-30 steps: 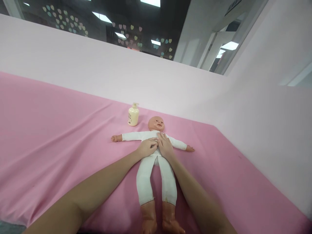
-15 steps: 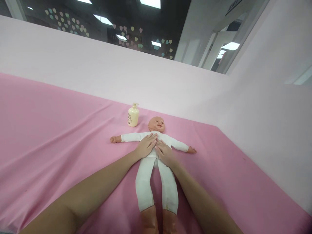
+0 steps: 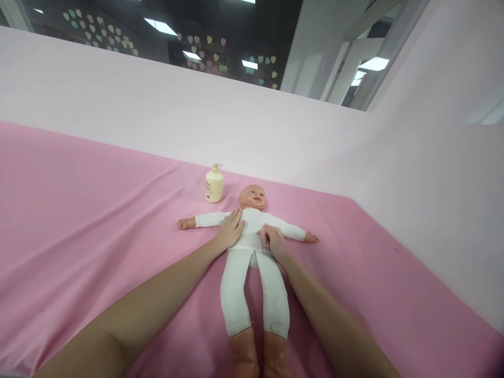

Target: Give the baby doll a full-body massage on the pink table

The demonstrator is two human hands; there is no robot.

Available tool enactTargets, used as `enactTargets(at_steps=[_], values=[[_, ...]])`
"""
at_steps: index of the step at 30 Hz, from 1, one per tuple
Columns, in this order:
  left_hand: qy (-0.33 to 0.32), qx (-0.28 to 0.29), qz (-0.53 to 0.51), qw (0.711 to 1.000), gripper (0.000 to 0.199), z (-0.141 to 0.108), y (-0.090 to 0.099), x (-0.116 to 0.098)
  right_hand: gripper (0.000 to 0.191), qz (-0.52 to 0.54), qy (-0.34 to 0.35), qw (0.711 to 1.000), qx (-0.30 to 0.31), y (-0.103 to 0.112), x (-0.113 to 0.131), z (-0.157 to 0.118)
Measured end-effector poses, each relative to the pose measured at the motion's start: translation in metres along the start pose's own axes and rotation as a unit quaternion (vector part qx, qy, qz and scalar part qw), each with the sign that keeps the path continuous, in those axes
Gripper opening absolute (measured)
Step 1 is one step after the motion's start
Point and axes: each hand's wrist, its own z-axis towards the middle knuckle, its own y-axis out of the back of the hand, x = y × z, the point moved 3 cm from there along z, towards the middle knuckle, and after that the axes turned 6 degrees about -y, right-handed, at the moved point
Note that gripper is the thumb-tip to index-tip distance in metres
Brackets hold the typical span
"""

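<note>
A baby doll (image 3: 252, 236) in a white cloth suit lies on its back, arms spread wide and head toward the wall. My left hand (image 3: 230, 230) rests flat on the side of its chest nearest the bottle, fingers stretched out and open. On the opposite side of the chest is my right hand (image 3: 274, 241), its fingers curled in and one finger pointing across the chest. Nothing shows in that hand. A pale yellow pump bottle (image 3: 214, 186) stands upright beside the doll's head, apart from both hands.
Pink sheeting (image 3: 98, 210) with several creases covers the surface under the doll. A white wall (image 3: 157, 110) rises behind it and continues along the right. Above is a dark window (image 3: 232, 31) with heart stickers and reflected lights.
Both hands were flat together at the middle of the doll's chest. They have moved apart to its two sides, and the right fingers have curled. The doll and bottle stay in place.
</note>
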Motion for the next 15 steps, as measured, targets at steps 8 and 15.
enactTargets(at_steps=[8,15], values=[[-0.180,0.109,0.028,0.977,0.047,-0.009,0.016,-0.028,0.047,-0.260,0.134,0.956,0.027,0.008,0.007,0.005],[-0.226,0.122,0.001,0.967,0.040,-0.010,0.017,-0.036,0.055,-0.381,0.062,0.919,0.082,0.002,-0.002,0.016]])
